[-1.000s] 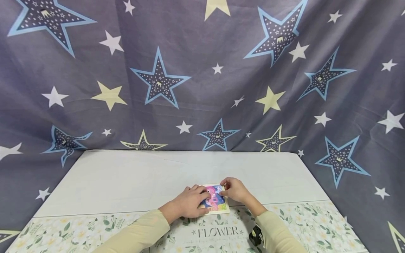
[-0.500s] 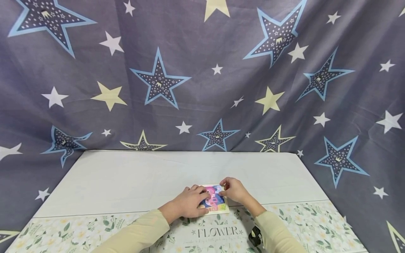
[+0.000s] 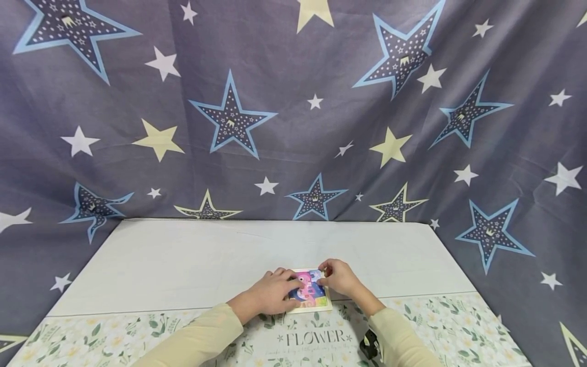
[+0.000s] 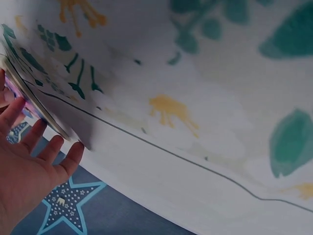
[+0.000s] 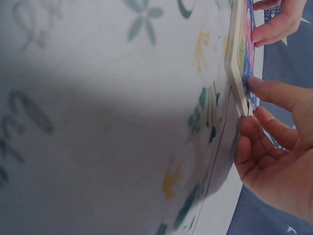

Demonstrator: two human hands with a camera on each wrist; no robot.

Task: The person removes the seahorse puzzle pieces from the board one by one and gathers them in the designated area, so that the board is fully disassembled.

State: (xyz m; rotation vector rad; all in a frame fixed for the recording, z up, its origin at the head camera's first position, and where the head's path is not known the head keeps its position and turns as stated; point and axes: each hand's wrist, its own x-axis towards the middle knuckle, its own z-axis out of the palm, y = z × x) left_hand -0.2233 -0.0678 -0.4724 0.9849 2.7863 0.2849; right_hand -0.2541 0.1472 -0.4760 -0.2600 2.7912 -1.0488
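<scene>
A small wooden jigsaw puzzle (image 3: 308,304) lies flat on the table, showing a pink cartoon figure on blue inside a pale frame. My left hand (image 3: 273,292) rests over its left side, fingers spread and slightly bent on the picture; the left wrist view shows fingertips (image 4: 74,151) along the frame's edge. At the top right corner, my right hand (image 3: 341,278) pinches a light blue puzzle piece (image 3: 316,275) between thumb and index finger. In the right wrist view, the right thumb (image 5: 266,89) lies on the picture and the other fingers curl beside the corner.
The table has a plain white back part (image 3: 192,255) and a floral cloth (image 3: 124,331) in front, printed with the word FLOWER. A dark curtain with stars (image 3: 275,127) hangs behind and at both sides. A small black device (image 3: 369,344) sits by the right sleeve.
The right fingers have shifted the light blue piece slightly at the puzzle's top right corner. Left hand and puzzle stay almost in place.
</scene>
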